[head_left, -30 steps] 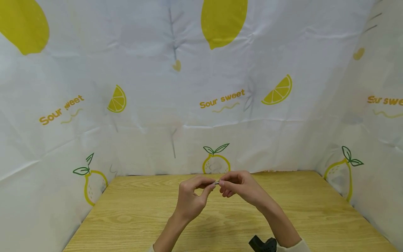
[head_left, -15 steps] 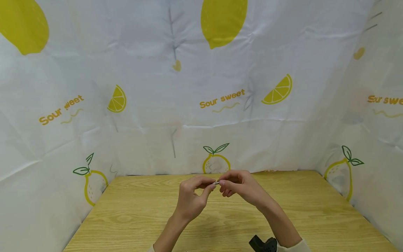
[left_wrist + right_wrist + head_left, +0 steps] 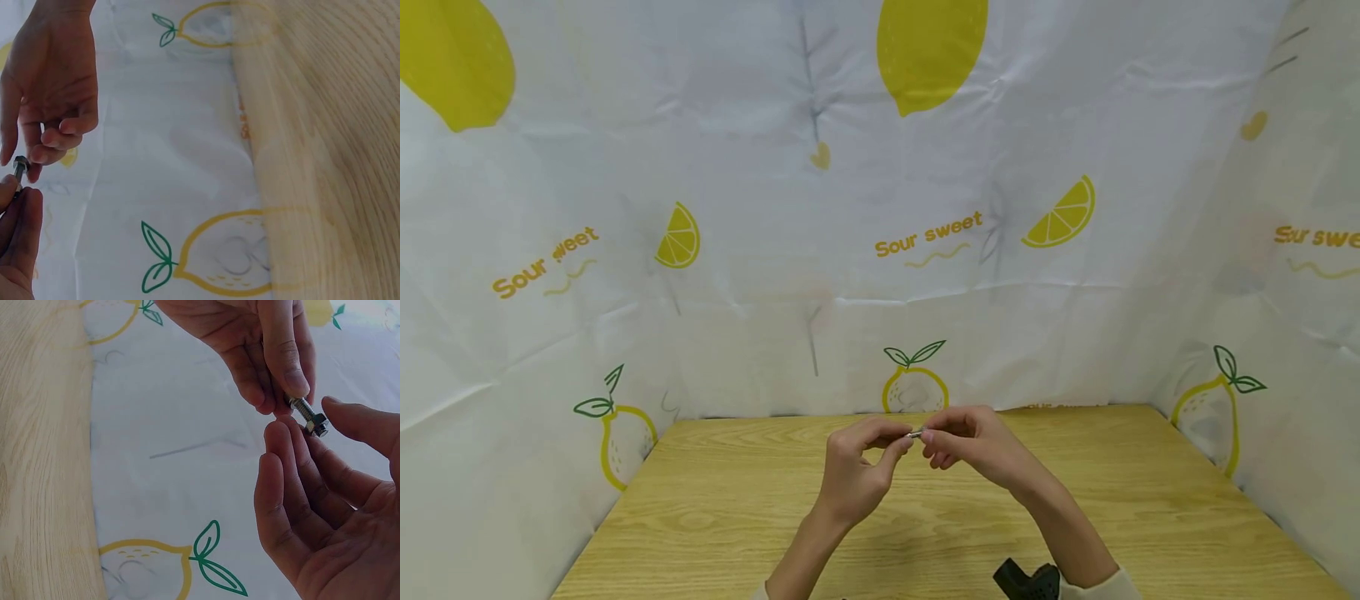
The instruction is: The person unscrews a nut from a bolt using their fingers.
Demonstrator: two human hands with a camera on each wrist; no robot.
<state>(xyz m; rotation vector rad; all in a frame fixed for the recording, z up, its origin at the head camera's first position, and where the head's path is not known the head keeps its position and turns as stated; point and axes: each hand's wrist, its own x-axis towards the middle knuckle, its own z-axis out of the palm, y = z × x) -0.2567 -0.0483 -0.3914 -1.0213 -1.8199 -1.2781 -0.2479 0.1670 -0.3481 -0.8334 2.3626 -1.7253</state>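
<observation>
A small silver bolt [image 3: 304, 409] with a hex nut [image 3: 316, 423] threaded near its free end is held above the table. My left hand [image 3: 857, 473] pinches the bolt between thumb and fingers, which hide its other end. From the right comes my right hand [image 3: 979, 447], its fingers around the nut end. In the right wrist view, the thumb [image 3: 356, 420] stands a little apart from the nut, while the index finger lies close under it; whether it touches cannot be told. The left wrist view also shows the nut [image 3: 21, 162] between the right thumb and fingers.
A wood-grain table [image 3: 737, 517] lies below both hands. White sheeting [image 3: 760, 250] printed with lemons surrounds it at the back and sides. A black device [image 3: 1028, 580] sits by the right forearm, next to a pale sleeve [image 3: 1105, 586].
</observation>
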